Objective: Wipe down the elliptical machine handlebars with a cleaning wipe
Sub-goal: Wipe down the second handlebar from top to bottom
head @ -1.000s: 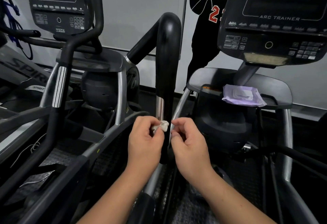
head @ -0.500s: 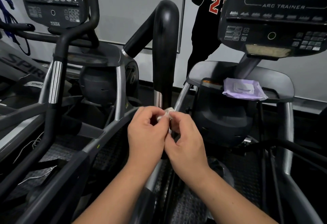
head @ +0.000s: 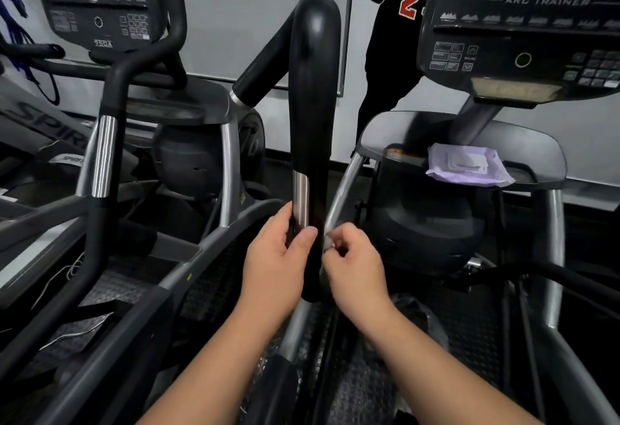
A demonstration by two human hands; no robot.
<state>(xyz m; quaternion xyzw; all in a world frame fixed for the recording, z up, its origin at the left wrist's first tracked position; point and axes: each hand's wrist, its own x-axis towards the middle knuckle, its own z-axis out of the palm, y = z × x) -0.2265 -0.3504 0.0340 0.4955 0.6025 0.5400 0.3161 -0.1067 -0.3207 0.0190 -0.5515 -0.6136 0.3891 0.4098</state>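
A black curved handlebar with a chrome band rises in the middle of the view. My left hand grips its lower part just below the chrome band, thumb across the front. My right hand is just right of the bar and pinches a small crumpled white wipe between its fingertips, close beside the bar. Most of the wipe is hidden by my fingers.
A purple pack of wipes lies on the grey shelf of the Arc Trainer under its console. Another machine with a console and a black handlebar stands at left. A person in black stands behind.
My hands have parted: the left one let go of the wipe and closed round the handlebar, while the right one kept the wipe. The view tilted slightly.
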